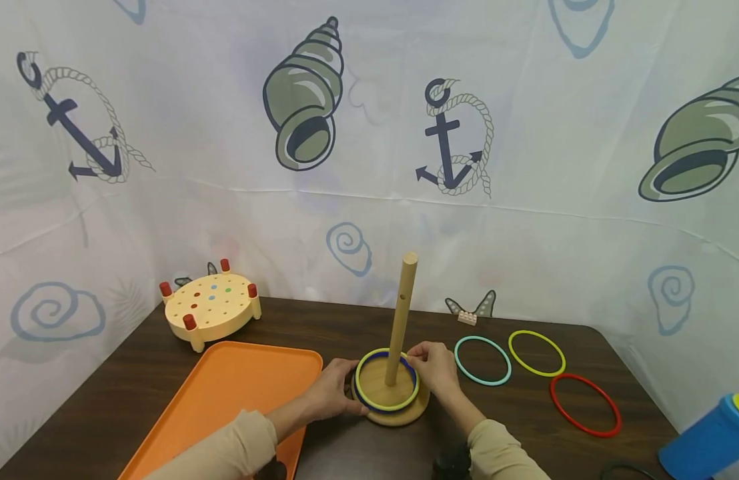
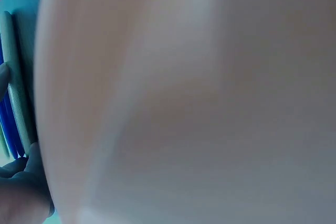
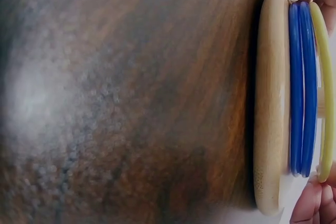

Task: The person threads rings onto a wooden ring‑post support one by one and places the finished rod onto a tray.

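A wooden post (image 1: 402, 313) rises from a round wooden base (image 1: 399, 419) on the dark table. Two blue rings (image 3: 300, 93) lie around the post on the base. A yellow ring (image 1: 361, 389) also circles the post just above them; in the right wrist view its upper end sits close to them. My left hand (image 1: 330, 390) holds the blue rings at the left side, thumb at the front. My right hand (image 1: 437, 370) pinches the yellow ring at its right side. A blurred pale surface fills most of the left wrist view.
An orange tray (image 1: 249, 383) lies to the left, with an upturned round pegged board (image 1: 219, 305) behind it. On the right lie a light blue ring (image 1: 459, 363), another yellow ring (image 1: 519, 360), a red ring (image 1: 570, 419) and a blue bottle (image 1: 705, 437). A pink brick (image 1: 467, 318) sits behind.
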{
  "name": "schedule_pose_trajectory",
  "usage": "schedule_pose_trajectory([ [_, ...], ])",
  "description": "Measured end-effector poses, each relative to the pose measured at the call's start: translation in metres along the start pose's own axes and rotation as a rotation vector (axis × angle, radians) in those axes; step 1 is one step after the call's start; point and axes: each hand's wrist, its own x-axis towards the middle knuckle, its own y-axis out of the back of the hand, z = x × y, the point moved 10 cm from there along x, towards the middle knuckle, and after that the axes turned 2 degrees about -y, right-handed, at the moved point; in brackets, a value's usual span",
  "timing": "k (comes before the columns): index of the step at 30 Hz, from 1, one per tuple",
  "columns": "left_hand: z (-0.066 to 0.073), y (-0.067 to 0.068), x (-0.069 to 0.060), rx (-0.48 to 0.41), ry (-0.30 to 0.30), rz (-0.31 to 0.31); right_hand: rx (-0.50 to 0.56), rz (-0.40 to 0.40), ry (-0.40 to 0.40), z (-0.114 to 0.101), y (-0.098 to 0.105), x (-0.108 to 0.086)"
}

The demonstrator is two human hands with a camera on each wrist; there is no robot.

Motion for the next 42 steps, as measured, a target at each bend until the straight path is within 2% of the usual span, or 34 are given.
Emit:
schedule_pose_trajectory([
  [15, 0.001, -0.002, 0.001, -0.055, 0.01, -0.003, -0.014, 0.003, 0.034, 0.0, -0.002, 0.0],
  [27, 0.001, 0.0, 0.001, -0.009, 0.012, 0.008, -0.004, 0.021, 0.049, 0.0, 0.001, -0.001],
  [31, 0.002, -0.001, 0.001, -0.02, 0.003, 0.005, 0.052, 0.021, 0.045, 0.005, 0.01, -0.004],
  [35, 0.003, -0.002, 0.0, -0.037, -0.003, 0.006, 0.11, 0.021, -0.006, 0.017, 0.025, -0.008],
  [42, 0.005, 0.002, -0.001, -0.013, -0.016, 0.026, 0.127, 0.054, -0.075, 0.05, 0.07, -0.02],
])
